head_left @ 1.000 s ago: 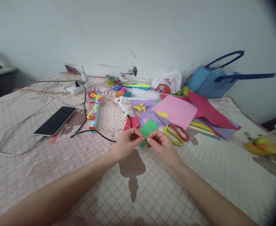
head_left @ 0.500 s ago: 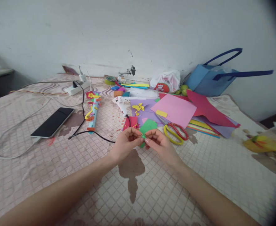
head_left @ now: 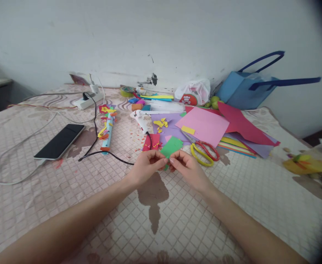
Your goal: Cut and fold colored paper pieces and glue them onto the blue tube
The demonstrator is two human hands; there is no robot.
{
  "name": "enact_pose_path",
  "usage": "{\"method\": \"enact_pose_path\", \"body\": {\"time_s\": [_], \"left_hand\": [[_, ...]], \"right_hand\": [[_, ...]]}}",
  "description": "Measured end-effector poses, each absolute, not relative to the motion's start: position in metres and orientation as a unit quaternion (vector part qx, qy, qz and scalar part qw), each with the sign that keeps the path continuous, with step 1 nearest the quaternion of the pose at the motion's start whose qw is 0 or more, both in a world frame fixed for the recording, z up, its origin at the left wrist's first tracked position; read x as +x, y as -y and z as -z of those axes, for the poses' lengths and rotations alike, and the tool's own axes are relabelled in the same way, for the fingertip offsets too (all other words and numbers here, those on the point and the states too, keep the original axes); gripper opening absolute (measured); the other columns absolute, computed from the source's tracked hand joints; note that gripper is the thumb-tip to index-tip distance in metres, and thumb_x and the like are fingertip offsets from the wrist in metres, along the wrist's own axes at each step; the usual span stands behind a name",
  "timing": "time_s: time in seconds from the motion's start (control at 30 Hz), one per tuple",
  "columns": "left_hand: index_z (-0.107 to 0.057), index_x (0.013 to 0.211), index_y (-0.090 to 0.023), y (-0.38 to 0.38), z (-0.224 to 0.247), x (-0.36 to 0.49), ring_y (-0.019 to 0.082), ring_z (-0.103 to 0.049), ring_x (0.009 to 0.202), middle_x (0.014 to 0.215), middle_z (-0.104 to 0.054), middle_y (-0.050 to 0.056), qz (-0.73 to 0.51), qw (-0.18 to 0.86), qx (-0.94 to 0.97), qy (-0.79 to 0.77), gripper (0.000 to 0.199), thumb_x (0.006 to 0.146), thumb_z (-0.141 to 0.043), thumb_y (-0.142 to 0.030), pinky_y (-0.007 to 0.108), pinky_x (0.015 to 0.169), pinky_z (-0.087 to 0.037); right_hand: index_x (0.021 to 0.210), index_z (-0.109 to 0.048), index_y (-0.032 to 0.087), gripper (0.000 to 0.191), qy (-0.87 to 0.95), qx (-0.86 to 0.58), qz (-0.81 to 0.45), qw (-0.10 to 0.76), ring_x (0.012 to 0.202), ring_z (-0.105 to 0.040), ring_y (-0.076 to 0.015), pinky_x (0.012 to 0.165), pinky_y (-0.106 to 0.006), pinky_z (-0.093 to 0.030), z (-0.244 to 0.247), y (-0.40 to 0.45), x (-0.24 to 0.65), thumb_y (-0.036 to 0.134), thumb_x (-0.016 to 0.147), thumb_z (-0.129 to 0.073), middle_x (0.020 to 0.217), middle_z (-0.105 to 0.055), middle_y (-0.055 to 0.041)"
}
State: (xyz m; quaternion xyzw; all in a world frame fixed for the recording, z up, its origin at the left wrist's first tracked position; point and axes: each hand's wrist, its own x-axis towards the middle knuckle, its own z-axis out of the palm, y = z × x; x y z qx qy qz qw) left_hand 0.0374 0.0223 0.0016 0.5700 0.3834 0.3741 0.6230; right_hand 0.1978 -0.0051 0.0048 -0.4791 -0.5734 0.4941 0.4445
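Observation:
My left hand and my right hand meet fingertip to fingertip over the front middle of the table. Both are closed in a pinch; whatever lies between the fingertips is too small and hidden to make out. Just beyond them lies a green paper piece, with a bit of green also showing below the fingers. Scissors with yellow and red handles rest to the right of my right hand. A red paper piece with yellow scraps is behind my left hand.
A white glue gun with a black cord lies behind the hands. To the left are a phone, a decorated blue strip and a power strip. Pink paper, other coloured sheets and a blue bag stand right.
The fingertips have drawn closer together, and the small green bit seen between them is now hidden. The view has shifted slightly.

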Motion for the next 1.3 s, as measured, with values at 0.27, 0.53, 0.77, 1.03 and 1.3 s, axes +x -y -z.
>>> {"method": "enact_pose_path", "body": {"time_s": [0.27,0.53,0.77,1.03,1.3], "left_hand": [[-0.057,0.069,-0.011,-0.021,-0.004,0.038,0.008,-0.054,0.056,0.061,-0.059,0.0,-0.376,0.621,0.565,-0.393,0.018,0.071,-0.065,-0.027,0.021,0.057,-0.045],[-0.061,0.077,-0.011,-0.023,0.0,0.037,0.01,-0.057,0.061,0.068,-0.062,0.002,-0.375,0.604,0.589,-0.383,0.017,0.072,-0.064,-0.028,0.022,0.06,-0.047],[-0.06,0.072,-0.012,-0.023,-0.005,0.035,0.01,-0.056,0.059,0.065,-0.061,0.002,-0.371,0.57,0.616,-0.399,0.016,0.073,-0.063,-0.027,0.021,0.057,-0.046],[-0.059,0.076,-0.012,-0.026,0.0,0.034,0.009,-0.056,0.059,0.065,-0.06,0.001,-0.366,0.602,0.606,-0.37,0.018,0.074,-0.062,-0.029,0.022,0.058,-0.046],[-0.053,0.084,-0.013,-0.026,0.001,0.035,0.009,-0.055,0.063,0.073,-0.057,0.0,-0.401,0.615,0.597,-0.324,0.018,0.072,-0.065,-0.022,0.022,0.06,-0.046]], "right_hand": [[0.077,-0.056,0.018,0.016,0.594,-0.486,-0.481,0.424,0.06,-0.052,-0.0111,0.057,-0.026,-0.043,-0.007,0.004,0.2,0.034,0.081,-0.055,0.067,-0.055,0.0015],[0.077,-0.055,0.018,0.015,0.622,-0.489,-0.449,0.416,0.061,-0.051,-0.0119,0.059,-0.026,-0.041,-0.004,0.005,0.201,0.031,0.083,-0.052,0.065,-0.054,0.0018],[0.079,-0.058,0.018,0.017,0.608,-0.47,-0.481,0.422,0.062,-0.054,-0.012,0.061,-0.026,-0.044,-0.005,0.003,0.203,0.033,0.084,-0.051,0.069,-0.057,0.0006],[0.077,-0.058,0.018,0.014,0.584,-0.46,-0.525,0.414,0.062,-0.055,-0.0105,0.061,-0.025,-0.045,-0.008,0.001,0.209,0.031,0.08,-0.057,0.067,-0.057,0.0021],[0.077,-0.057,0.018,0.013,0.584,-0.462,-0.523,0.415,0.061,-0.056,-0.0103,0.06,-0.025,-0.046,-0.006,0.0,0.21,0.031,0.081,-0.056,0.066,-0.057,0.0024]]}}
